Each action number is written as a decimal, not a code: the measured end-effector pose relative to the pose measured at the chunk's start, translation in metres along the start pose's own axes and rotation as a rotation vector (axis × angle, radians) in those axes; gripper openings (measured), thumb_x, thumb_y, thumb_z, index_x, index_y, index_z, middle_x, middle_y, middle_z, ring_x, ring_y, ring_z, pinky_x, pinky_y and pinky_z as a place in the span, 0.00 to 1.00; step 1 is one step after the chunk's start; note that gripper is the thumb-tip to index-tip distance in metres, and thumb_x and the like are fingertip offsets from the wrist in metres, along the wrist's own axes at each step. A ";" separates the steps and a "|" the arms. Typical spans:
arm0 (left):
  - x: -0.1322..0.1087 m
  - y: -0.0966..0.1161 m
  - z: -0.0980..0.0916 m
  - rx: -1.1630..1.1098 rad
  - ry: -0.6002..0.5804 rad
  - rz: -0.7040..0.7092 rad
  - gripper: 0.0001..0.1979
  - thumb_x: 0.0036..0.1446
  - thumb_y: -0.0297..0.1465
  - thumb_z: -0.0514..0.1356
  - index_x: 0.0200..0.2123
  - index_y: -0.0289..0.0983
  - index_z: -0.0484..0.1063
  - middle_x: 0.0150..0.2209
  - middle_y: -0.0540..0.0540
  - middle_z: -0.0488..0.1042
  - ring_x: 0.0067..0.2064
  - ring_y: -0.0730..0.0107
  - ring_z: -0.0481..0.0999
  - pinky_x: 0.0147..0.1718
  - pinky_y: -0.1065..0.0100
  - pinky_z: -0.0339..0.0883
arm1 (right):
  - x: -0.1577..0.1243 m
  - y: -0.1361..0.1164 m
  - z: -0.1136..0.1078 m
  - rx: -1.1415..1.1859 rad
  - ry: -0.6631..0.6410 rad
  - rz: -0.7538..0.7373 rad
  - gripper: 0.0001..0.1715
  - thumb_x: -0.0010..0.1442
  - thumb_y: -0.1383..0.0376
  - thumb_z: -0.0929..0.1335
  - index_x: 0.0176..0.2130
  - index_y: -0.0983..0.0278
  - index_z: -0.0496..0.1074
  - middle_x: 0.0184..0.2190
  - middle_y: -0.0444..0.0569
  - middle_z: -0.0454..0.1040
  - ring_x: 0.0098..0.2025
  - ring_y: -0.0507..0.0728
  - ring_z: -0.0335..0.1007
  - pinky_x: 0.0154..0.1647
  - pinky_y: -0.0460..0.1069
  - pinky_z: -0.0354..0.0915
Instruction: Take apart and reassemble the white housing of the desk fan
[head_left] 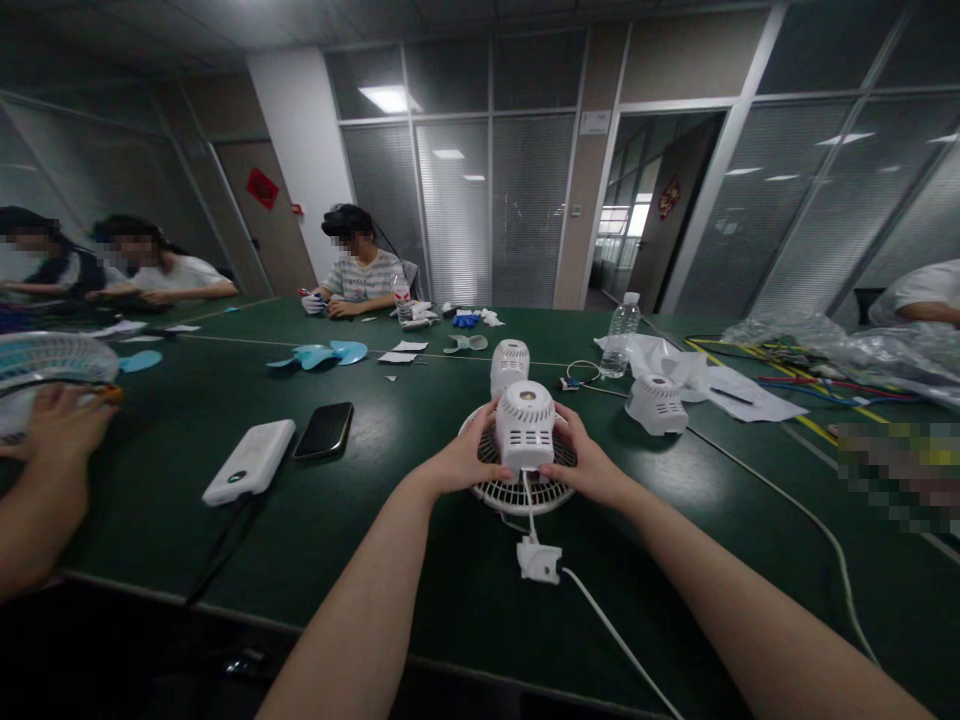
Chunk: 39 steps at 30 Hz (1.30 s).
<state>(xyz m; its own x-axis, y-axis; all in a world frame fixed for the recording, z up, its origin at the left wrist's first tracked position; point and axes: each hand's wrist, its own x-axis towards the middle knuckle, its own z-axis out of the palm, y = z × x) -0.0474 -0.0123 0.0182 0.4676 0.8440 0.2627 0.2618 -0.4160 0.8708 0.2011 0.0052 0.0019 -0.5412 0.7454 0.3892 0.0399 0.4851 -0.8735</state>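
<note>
Between my two hands sits a white fan motor housing (527, 425) with vent slots, resting over a round white fan grille (517, 497). My left hand (474, 450) grips its left side, thumb along the lower edge. On the opposite side, my right hand (581, 455) holds it the same way. A white cord drops from the housing to a small white plastic part (538, 560) near the table's front, and a cable runs on from there. Just behind stands another white vented housing (510, 362). Parts of the grille are hidden under the housing and my hands.
At left lie a white power bank (251, 462), a black phone (325, 431) and blue fan blades (319, 355). Another person's hand (67, 425) holds a fan grille there. Rightward are a water bottle (621, 335), a third housing (657, 405), papers (739, 390) and cables.
</note>
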 end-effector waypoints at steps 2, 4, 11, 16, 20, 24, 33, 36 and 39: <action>0.000 0.001 0.000 -0.009 -0.010 0.000 0.57 0.43 0.33 0.71 0.68 0.44 0.36 0.68 0.37 0.48 0.68 0.48 0.48 0.65 0.43 0.41 | 0.000 -0.002 -0.001 -0.017 -0.002 0.015 0.58 0.51 0.59 0.75 0.66 0.55 0.38 0.66 0.57 0.55 0.68 0.63 0.49 0.68 0.64 0.44; -0.001 0.003 -0.001 -0.012 -0.020 -0.010 0.55 0.45 0.33 0.70 0.68 0.44 0.37 0.68 0.38 0.48 0.68 0.49 0.48 0.65 0.43 0.42 | -0.001 -0.005 -0.002 -0.040 -0.008 0.033 0.57 0.52 0.59 0.75 0.66 0.55 0.38 0.66 0.57 0.55 0.68 0.63 0.48 0.68 0.65 0.44; -0.001 0.003 0.001 0.015 0.033 -0.044 0.54 0.45 0.29 0.69 0.67 0.44 0.38 0.67 0.36 0.52 0.68 0.49 0.50 0.64 0.42 0.44 | -0.001 -0.007 -0.006 -0.075 -0.035 0.064 0.57 0.52 0.59 0.74 0.66 0.55 0.38 0.67 0.57 0.51 0.68 0.62 0.49 0.67 0.64 0.45; 0.001 -0.002 0.001 0.066 0.081 -0.008 0.53 0.42 0.29 0.70 0.67 0.42 0.43 0.66 0.37 0.52 0.67 0.51 0.52 0.65 0.46 0.44 | -0.002 -0.006 -0.005 -0.105 -0.034 0.052 0.59 0.51 0.59 0.75 0.66 0.55 0.38 0.67 0.57 0.52 0.68 0.62 0.48 0.68 0.64 0.44; 0.001 -0.003 0.000 0.115 0.111 -0.010 0.52 0.42 0.29 0.70 0.67 0.42 0.46 0.66 0.37 0.53 0.66 0.50 0.54 0.65 0.46 0.46 | -0.002 -0.009 -0.001 -0.129 0.006 0.070 0.61 0.50 0.61 0.76 0.67 0.56 0.37 0.65 0.57 0.56 0.68 0.63 0.49 0.68 0.65 0.44; 0.001 -0.005 0.000 0.119 0.124 0.013 0.52 0.43 0.30 0.70 0.67 0.44 0.45 0.66 0.38 0.52 0.66 0.49 0.53 0.65 0.44 0.45 | -0.001 -0.013 0.000 -0.153 0.023 0.084 0.61 0.49 0.63 0.75 0.67 0.56 0.37 0.65 0.58 0.57 0.68 0.63 0.50 0.68 0.64 0.45; -0.001 -0.004 -0.001 0.119 0.095 0.019 0.53 0.42 0.32 0.70 0.67 0.44 0.44 0.67 0.39 0.51 0.67 0.49 0.52 0.65 0.43 0.44 | 0.000 -0.025 -0.004 -0.204 -0.011 0.152 0.57 0.50 0.64 0.75 0.66 0.57 0.41 0.63 0.58 0.60 0.67 0.64 0.52 0.67 0.65 0.48; -0.002 -0.003 -0.002 0.126 0.081 0.009 0.54 0.42 0.33 0.71 0.67 0.44 0.43 0.67 0.39 0.50 0.67 0.49 0.51 0.65 0.44 0.44 | 0.000 -0.026 -0.005 -0.232 -0.022 0.159 0.59 0.49 0.64 0.75 0.66 0.57 0.39 0.64 0.58 0.59 0.67 0.63 0.51 0.67 0.65 0.47; -0.003 0.001 -0.002 0.129 0.072 0.000 0.54 0.42 0.35 0.71 0.67 0.44 0.43 0.67 0.38 0.49 0.67 0.49 0.51 0.65 0.44 0.45 | 0.000 -0.024 -0.007 -0.239 -0.037 0.157 0.60 0.49 0.63 0.75 0.67 0.57 0.38 0.64 0.58 0.58 0.67 0.64 0.51 0.67 0.65 0.45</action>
<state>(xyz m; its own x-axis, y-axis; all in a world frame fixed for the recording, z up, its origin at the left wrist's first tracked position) -0.0504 -0.0142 0.0189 0.4067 0.8644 0.2955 0.3705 -0.4518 0.8116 0.2058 -0.0029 0.0249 -0.5432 0.8045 0.2402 0.3199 0.4628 -0.8267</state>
